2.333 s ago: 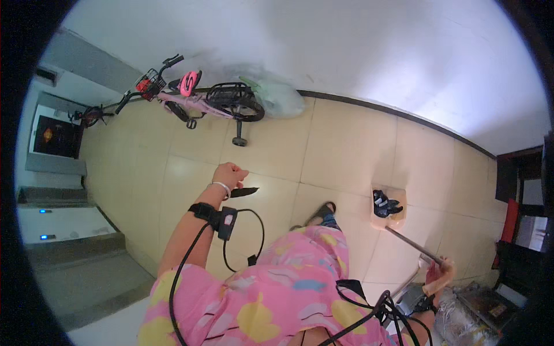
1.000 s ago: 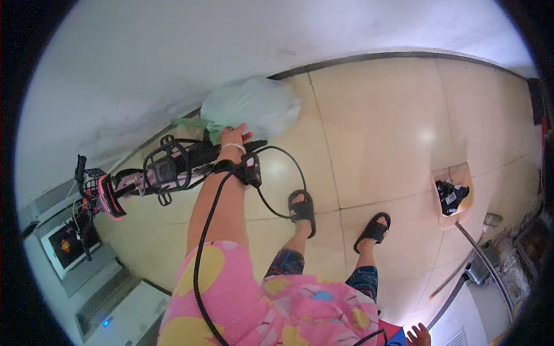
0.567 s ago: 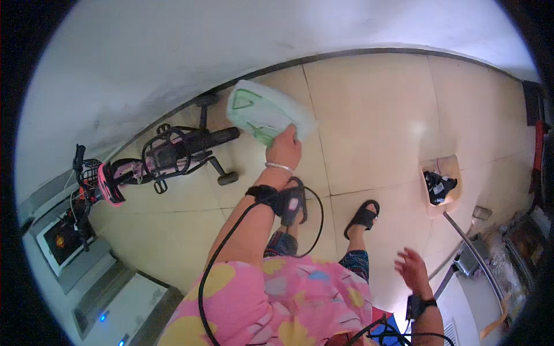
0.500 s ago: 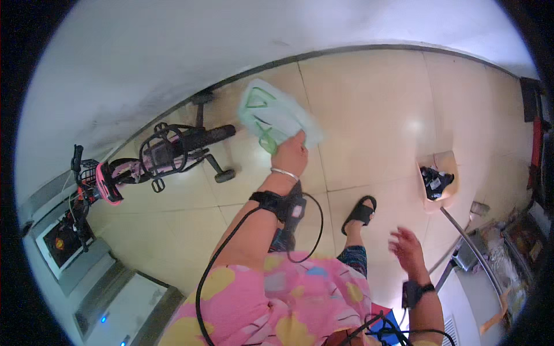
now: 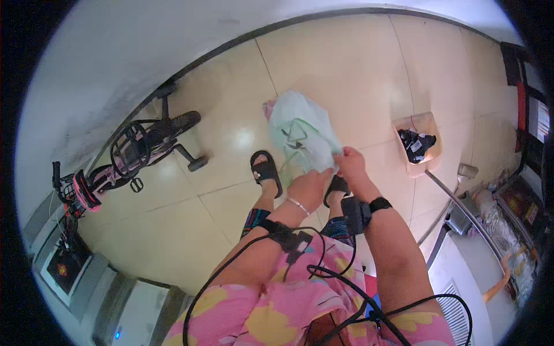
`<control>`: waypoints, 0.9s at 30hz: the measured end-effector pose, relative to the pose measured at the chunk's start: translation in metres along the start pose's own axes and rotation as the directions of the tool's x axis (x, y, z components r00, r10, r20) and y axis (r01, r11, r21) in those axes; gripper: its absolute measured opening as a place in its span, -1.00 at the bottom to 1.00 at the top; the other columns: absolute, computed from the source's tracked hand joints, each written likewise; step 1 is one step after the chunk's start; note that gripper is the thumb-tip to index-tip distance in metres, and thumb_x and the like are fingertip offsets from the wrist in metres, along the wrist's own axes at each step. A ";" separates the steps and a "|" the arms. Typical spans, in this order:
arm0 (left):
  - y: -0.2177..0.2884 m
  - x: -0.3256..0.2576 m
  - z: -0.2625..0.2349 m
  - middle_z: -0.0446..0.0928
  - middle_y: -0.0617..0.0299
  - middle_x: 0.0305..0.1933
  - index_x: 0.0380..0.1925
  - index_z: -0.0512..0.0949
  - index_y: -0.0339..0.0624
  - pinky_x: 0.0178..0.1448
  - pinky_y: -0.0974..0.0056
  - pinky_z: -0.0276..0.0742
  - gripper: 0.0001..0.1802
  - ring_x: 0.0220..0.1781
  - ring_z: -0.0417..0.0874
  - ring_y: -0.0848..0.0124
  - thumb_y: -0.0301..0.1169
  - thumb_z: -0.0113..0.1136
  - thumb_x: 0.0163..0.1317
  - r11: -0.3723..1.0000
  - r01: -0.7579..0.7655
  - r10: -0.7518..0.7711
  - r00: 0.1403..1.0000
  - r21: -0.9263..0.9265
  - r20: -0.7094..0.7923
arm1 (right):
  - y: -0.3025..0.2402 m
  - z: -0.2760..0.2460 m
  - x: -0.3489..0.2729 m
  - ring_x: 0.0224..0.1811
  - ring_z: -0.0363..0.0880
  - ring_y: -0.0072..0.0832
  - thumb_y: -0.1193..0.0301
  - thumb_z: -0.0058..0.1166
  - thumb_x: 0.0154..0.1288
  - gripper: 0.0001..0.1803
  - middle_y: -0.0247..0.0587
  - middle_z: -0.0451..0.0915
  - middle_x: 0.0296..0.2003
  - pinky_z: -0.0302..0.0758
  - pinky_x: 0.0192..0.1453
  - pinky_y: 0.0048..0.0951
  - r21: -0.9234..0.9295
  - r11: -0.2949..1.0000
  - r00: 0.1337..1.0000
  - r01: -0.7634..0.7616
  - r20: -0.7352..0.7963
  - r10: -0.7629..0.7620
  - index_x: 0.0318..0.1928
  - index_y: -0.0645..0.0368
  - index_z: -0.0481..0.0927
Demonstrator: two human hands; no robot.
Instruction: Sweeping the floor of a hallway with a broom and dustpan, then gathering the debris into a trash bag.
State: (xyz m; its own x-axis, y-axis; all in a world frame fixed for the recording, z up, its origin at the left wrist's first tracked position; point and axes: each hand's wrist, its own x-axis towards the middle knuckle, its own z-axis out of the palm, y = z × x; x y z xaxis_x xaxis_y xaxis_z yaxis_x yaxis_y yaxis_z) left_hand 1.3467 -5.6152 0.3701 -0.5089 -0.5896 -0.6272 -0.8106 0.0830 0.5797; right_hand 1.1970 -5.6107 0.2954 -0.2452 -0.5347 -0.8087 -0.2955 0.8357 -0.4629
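Note:
A pale green plastic bag [image 5: 300, 134] hangs in front of me above the tiled floor. My left hand [image 5: 310, 185] grips its lower edge from below. My right hand [image 5: 350, 164] pinches the bag's right edge beside the left hand. Both wrists carry black strapped devices with cables running back to my body. My feet in black sandals [image 5: 266, 171] stand under the bag.
A small pink and black bicycle [image 5: 130, 158] with training wheels leans by the wall at left. A cardboard box [image 5: 420, 143] with dark items sits on the floor at right. A metal rail [image 5: 456, 200] and cluttered shelves lie at the right edge.
My left hand lifted the green bag from the floor by the bicycle and brought it in front of me. My right hand came up and took hold of the bag's edge.

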 end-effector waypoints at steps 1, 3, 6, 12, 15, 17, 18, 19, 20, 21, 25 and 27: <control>-0.006 -0.007 0.008 0.49 0.00 -0.31 -0.25 0.50 -0.12 -0.22 0.11 0.47 -0.76 -0.28 0.54 0.06 -0.42 -0.09 0.08 0.994 0.017 -0.026 0.996 -0.109 -0.081 | 0.002 -0.006 0.002 -0.47 0.53 -0.18 0.24 0.04 0.03 -0.67 -0.01 0.55 -0.50 0.45 -0.37 -0.31 0.002 1.000 1.000 -0.005 0.001 0.005 -0.37 0.31 0.52; -0.026 -0.027 0.021 0.49 0.00 -0.30 -0.27 0.51 -0.13 -0.20 0.15 0.48 -0.77 -0.26 0.54 0.06 -0.41 -0.06 0.08 0.976 0.046 -0.080 0.984 -0.211 -0.156 | -0.021 -0.020 -0.005 -0.63 0.45 -0.40 0.28 0.00 0.06 -0.76 -0.20 0.44 -0.64 0.38 -0.60 -0.45 0.405 0.891 0.975 -0.205 0.009 0.221 -0.44 0.24 0.46; -0.048 -0.048 0.029 0.51 0.04 -0.31 -0.24 0.51 -0.14 -0.15 0.20 0.47 -0.75 -0.26 0.53 0.08 -0.38 0.06 0.03 0.670 0.235 -0.378 0.924 -0.704 -0.051 | -0.017 -0.034 -0.005 -0.74 0.32 -0.57 0.32 -0.04 0.09 -0.82 -0.34 0.28 -0.73 0.23 -0.73 -0.58 0.625 0.754 0.964 -0.204 -0.006 0.266 -0.50 0.17 0.37; -0.049 -0.042 -0.028 0.52 0.05 -0.17 -0.13 0.46 -0.26 -0.06 0.31 0.42 -0.57 -0.16 0.55 0.27 -0.29 0.19 -0.02 0.843 0.292 -0.483 0.780 -0.451 -0.398 | -0.004 -0.043 -0.001 -0.76 0.33 -0.54 0.32 -0.01 0.07 -0.81 -0.33 0.34 -0.72 0.25 -0.72 -0.56 0.488 0.853 0.963 -0.184 -0.083 0.256 -0.40 0.20 0.44; -0.055 -0.021 -0.034 0.49 -0.04 -0.11 -0.10 0.43 -0.27 -0.03 0.28 0.40 -0.41 -0.08 0.53 0.18 -0.13 0.26 -0.10 0.729 0.525 -0.674 0.664 -0.440 -0.324 | -0.008 -0.041 -0.006 -0.62 0.44 -0.43 0.32 0.06 0.01 -0.73 -0.24 0.44 -0.61 0.40 -0.53 -0.46 0.291 0.953 0.982 -0.080 -0.139 0.124 -0.31 0.23 0.46; -0.065 -0.009 -0.026 0.44 0.01 -0.02 0.01 0.32 -0.23 0.06 0.20 0.35 -0.20 -0.01 0.46 0.10 0.15 0.14 -0.12 0.556 0.747 -0.787 0.614 -0.364 0.058 | -0.016 -0.037 -0.011 -0.27 0.48 -0.28 0.32 0.17 -0.11 -0.55 -0.10 0.49 -0.30 0.42 -0.20 -0.34 -0.151 0.974 0.929 0.166 -0.307 -0.206 -0.15 0.23 0.42; -0.104 -0.005 0.005 0.43 -0.01 0.00 -0.01 0.35 -0.25 0.08 0.18 0.33 -0.14 0.01 0.44 0.07 0.26 0.05 -0.14 0.641 0.721 -0.741 0.670 -0.261 0.031 | -0.029 -0.031 -0.014 -0.27 0.48 -0.28 0.32 0.17 -0.11 -0.55 -0.10 0.49 -0.30 0.42 -0.20 -0.34 -0.147 0.973 0.931 0.180 -0.293 -0.216 -0.15 0.23 0.42; -0.109 0.002 0.014 0.43 -0.01 0.00 -0.01 0.35 -0.25 0.08 0.18 0.33 -0.14 0.01 0.44 0.07 0.26 0.05 -0.14 0.642 0.721 -0.740 0.671 -0.262 0.035 | -0.038 -0.033 -0.013 -0.12 0.39 -0.25 0.32 0.22 -0.17 -0.44 -0.06 0.42 -0.15 0.36 -0.08 -0.29 -0.333 0.904 0.882 0.270 -0.292 -0.371 -0.07 0.17 0.37; -0.111 0.006 0.021 0.43 -0.02 0.01 -0.03 0.37 -0.27 0.09 0.21 0.33 -0.14 0.04 0.43 0.06 0.24 0.06 -0.16 0.618 0.741 -0.748 0.657 -0.262 0.094 | -0.048 -0.033 -0.013 0.02 0.31 -0.21 0.31 0.26 -0.23 -0.32 -0.01 0.34 -0.01 0.29 0.05 -0.23 -0.504 0.793 0.817 0.343 -0.256 -0.516 0.01 0.12 0.32; -0.114 0.010 0.028 0.42 -0.03 0.02 -0.05 0.40 -0.29 0.09 0.23 0.33 -0.14 0.06 0.42 0.06 0.23 0.08 -0.19 0.596 0.759 -0.751 0.642 -0.263 0.151 | -0.062 -0.033 -0.014 0.02 0.31 -0.21 0.31 0.26 -0.23 -0.32 -0.01 0.34 -0.01 0.29 0.05 -0.23 -0.506 0.792 0.818 0.341 -0.254 -0.515 0.01 0.12 0.32; -0.155 0.019 0.056 0.43 -0.06 0.01 -0.15 0.47 -0.31 0.08 0.29 0.34 -0.27 0.07 0.41 0.04 0.11 0.09 -0.18 0.547 0.781 -0.643 0.622 -0.300 0.447 | -0.097 -0.009 -0.008 0.10 0.22 -0.21 0.32 0.26 -0.28 -0.29 -0.08 0.30 0.04 0.17 0.11 -0.11 -0.698 0.499 0.658 0.513 -0.055 -0.751 0.03 -0.02 0.31; -0.155 0.015 0.068 0.46 -0.08 -0.05 -0.21 0.51 -0.31 0.01 0.30 0.39 -0.37 0.00 0.47 0.05 0.01 0.04 -0.16 0.592 0.768 -0.736 0.639 -0.243 0.226 | -0.095 0.001 0.007 0.08 0.25 -0.22 0.31 0.24 -0.25 -0.39 -0.12 0.35 0.02 0.15 0.11 -0.07 -0.713 0.423 0.603 0.559 0.000 -0.797 -0.04 -0.06 0.39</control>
State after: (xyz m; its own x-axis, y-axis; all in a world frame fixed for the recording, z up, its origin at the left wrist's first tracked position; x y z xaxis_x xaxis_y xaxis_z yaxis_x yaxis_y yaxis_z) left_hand 1.4446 -5.5822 0.2351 0.2057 -0.2557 -0.9446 -0.8008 -0.5988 -0.0123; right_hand 1.2241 -5.6936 0.3329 0.0881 -0.9890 -0.1189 -0.9207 -0.0352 -0.3888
